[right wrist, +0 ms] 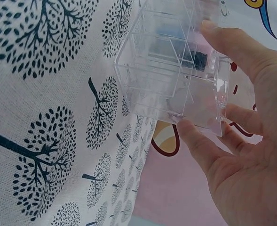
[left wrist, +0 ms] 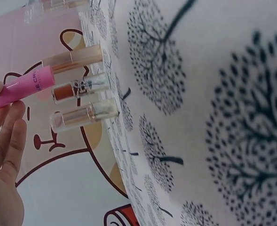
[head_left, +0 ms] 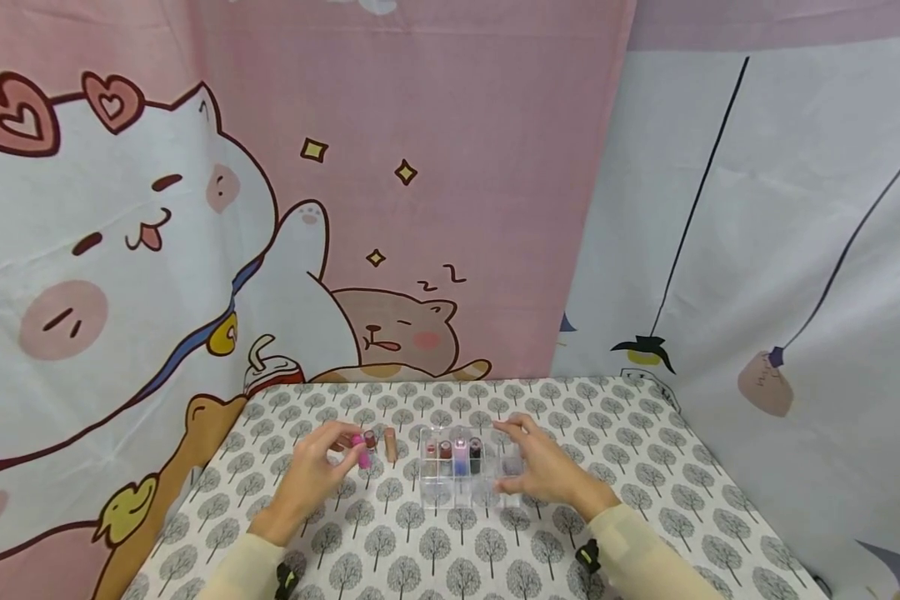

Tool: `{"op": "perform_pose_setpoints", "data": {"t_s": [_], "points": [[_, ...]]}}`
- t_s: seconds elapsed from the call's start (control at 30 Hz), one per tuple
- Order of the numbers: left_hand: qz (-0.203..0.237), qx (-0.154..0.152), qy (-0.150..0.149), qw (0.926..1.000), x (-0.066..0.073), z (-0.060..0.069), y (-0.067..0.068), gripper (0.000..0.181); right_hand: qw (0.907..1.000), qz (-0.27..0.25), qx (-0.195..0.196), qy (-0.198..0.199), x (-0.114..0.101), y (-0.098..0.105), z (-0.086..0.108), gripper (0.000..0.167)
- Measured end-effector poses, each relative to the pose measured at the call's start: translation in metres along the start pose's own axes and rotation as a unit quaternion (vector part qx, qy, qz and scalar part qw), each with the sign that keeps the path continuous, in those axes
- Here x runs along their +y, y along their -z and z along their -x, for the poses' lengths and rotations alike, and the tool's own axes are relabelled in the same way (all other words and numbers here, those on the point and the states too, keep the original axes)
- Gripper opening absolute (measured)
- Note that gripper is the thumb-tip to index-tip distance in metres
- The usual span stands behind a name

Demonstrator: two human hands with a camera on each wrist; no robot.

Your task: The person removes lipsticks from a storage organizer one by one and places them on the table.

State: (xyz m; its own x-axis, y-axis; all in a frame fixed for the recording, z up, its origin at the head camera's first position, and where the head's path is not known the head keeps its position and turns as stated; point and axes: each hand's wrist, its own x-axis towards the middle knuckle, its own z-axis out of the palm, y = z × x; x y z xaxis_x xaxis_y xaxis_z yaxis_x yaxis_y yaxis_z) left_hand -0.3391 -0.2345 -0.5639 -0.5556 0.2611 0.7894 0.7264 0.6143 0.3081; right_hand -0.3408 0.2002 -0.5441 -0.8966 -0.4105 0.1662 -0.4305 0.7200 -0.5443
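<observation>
The left hand (head_left: 317, 468) pinches a bright pink tube (left wrist: 29, 86) between thumb and fingers, above the table. Just beyond it stand a tan tube (head_left: 391, 445) and a dark red lipstick (head_left: 370, 439); the left wrist view shows three upright tubes, among them an orange-red one (left wrist: 67, 92). The right hand (head_left: 543, 467) holds the right end of a clear compartment box (right wrist: 150, 70), thumb on one side and fingers on the other. Several lipsticks stand in the box's back row, one of them pink and blue (head_left: 461, 457).
A cloth with a tree print (head_left: 435, 546) covers the table. Behind it hangs a pink curtain with cartoon cats (head_left: 412, 333), and a pale curtain (head_left: 720, 208) hangs at the right.
</observation>
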Motion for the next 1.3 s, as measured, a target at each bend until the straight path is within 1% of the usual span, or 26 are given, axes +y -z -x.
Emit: {"op": "perform_pose_setpoints", "data": {"t_s": [0.1, 0.3, 0.43, 0.57, 0.73, 0.87, 1.1, 1.2, 1.3], "points": [[-0.01, 0.001, 0.006, 0.9999, -0.001, 0.003, 0.003, 0.039, 1.0, -0.003, -0.002, -0.002, 0.001, -0.001, 0.0, 0.113], [-0.019, 0.0, 0.0, 0.9998, -0.01, 0.007, 0.006, 0.037, 1.0, 0.001, -0.001, -0.002, 0.003, -0.002, 0.0, 0.114], [-0.02, -0.006, 0.012, 0.9997, -0.016, 0.009, 0.008, 0.036, 1.0, 0.003, -0.001, 0.0, 0.003, -0.002, -0.001, 0.114], [-0.019, -0.01, 0.03, 0.9993, -0.023, 0.012, 0.009, 0.035, 1.0, 0.006, -0.003, 0.001, 0.003, -0.001, 0.0, 0.113], [-0.043, -0.009, 0.05, 0.9978, -0.029, 0.018, 0.01, 0.034, 0.9999, 0.01, -0.002, 0.004, 0.002, -0.001, 0.0, 0.113], [-0.058, -0.01, 0.079, 0.9951, -0.033, 0.02, 0.01, 0.032, 0.9999, 0.01, 0.004, 0.007, 0.001, -0.001, 0.001, 0.113], [-0.074, -0.017, 0.128, 0.9888, -0.036, 0.021, 0.008, 0.027, 0.9998, 0.015, 0.006, 0.009, 0.001, 0.0, 0.001, 0.113], [-0.078, -0.019, 0.14, 0.9868, -0.036, 0.02, 0.007, 0.026, 0.9998, 0.016, 0.006, 0.008, 0.001, 0.0, 0.001, 0.113], [-0.082, -0.023, 0.146, 0.9857, -0.035, 0.019, 0.006, 0.026, 0.9999, 0.014, 0.004, 0.006, 0.001, 0.0, 0.001, 0.113]]}}
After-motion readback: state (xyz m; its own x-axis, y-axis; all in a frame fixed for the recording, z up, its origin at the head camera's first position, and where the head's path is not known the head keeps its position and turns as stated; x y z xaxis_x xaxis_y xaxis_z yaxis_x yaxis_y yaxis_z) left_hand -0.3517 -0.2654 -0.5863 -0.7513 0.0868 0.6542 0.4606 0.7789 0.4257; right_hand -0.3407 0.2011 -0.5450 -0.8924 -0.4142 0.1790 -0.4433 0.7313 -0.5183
